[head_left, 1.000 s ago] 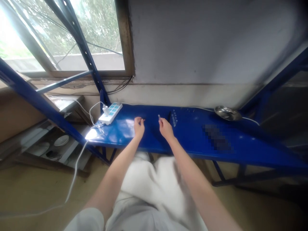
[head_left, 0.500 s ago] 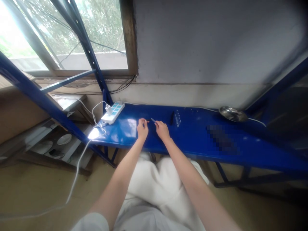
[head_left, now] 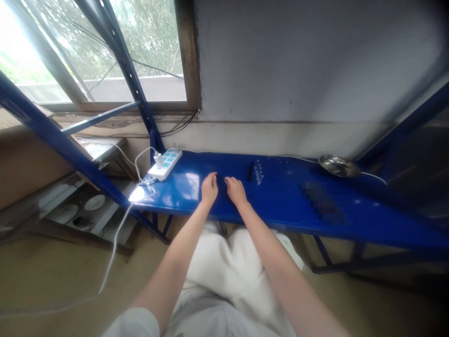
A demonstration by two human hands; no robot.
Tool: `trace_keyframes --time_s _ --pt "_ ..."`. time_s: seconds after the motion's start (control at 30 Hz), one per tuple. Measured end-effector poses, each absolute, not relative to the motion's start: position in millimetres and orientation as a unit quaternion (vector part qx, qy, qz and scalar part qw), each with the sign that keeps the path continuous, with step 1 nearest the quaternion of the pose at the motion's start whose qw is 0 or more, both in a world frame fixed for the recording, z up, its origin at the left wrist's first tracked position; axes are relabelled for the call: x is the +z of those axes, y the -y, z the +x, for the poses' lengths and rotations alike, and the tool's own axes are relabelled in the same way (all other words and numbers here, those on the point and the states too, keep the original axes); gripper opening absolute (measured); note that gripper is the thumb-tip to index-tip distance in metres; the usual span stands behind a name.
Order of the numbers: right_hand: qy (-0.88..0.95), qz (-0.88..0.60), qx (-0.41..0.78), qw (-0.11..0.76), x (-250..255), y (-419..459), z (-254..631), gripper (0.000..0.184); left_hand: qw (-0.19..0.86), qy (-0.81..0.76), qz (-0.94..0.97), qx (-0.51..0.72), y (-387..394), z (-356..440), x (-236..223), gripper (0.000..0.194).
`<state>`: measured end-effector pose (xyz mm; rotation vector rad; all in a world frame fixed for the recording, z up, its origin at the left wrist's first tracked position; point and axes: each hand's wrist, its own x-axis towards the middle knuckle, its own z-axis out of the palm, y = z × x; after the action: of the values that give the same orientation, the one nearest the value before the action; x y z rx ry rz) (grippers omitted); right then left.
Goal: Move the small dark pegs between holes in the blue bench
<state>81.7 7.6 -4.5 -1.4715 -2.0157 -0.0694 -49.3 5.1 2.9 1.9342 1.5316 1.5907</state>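
Over the blue table (head_left: pixel 280 206), my left hand (head_left: pixel 209 188) is closed, pinching one end of a thin dark pen-like stick (head_left: pixel 220 177). The other end sits between the fingertips of my right hand (head_left: pixel 235 189), also closed. Most of the stick is covered by fingers, and its exact kind is too small to make out. To the right of my hands lies a short black bar (head_left: pixel 250 172). Right beside it, several small clear pieces (head_left: pixel 258 173) are lined up in a row.
A white power strip (head_left: pixel 164 164) with a plugged-in cable stands at the table's left end. Several tiny clear bits (head_left: pixel 283 161) lie near the wall. A shiny metal lamp-like dome (head_left: pixel 338 166) and a blurred-out dark object (head_left: pixel 322 202) are on the right.
The light-coloured piece that showed at my right fingertips is no longer visible; a dark stick now spans between both hands. My left fingers have turned slightly. Items on the table stayed put.
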Motion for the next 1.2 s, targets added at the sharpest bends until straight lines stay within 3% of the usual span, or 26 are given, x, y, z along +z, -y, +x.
trace_keyframes --time_s 0.4,0.73,1.2 --pt "0.738 -0.569 -0.004 0.362 -2.5 -5.8 83.8 0.036 0.115 -0.507 0.713 0.47 -1.3 -44.5 2.9 0.018" --pt "0.745 -0.553 -0.031 0.371 -4.7 -6.5 84.4 0.034 0.258 -0.488 0.682 0.481 -12.8 -45.1 12.7 0.022" --pt "0.728 -0.534 0.015 0.43 -7.7 -5.4 85.4 0.039 0.197 -0.527 0.773 0.293 -57.3 -58.5 52.9 0.019"
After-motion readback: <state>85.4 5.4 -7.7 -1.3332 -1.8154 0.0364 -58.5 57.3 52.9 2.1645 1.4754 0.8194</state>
